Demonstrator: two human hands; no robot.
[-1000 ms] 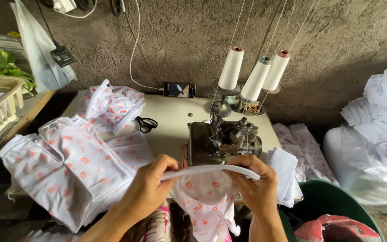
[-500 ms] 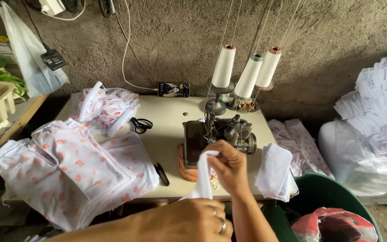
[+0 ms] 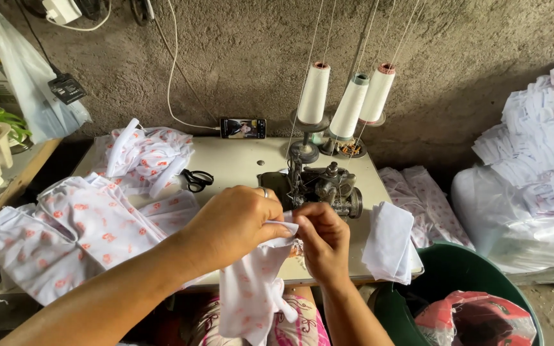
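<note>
Just both hands, left hand (image 3: 235, 224) and right hand (image 3: 322, 240), pinching white fabric's (image 3: 251, 288) edge beside sewing machine (image 3: 318, 186).

Phone (image 3: 243, 128) at far edge of the table, lying on its side, black frame, lit screen. Clear plastic bag (image 3: 30, 83) hangs on the far left wall. Red-and-white printed bag (image 3: 476, 320) sits in the green bin, near right.

left hand (image 3: 235, 221): fingers pinched | right hand (image 3: 322, 240): fingers pinched | hands close together
</note>
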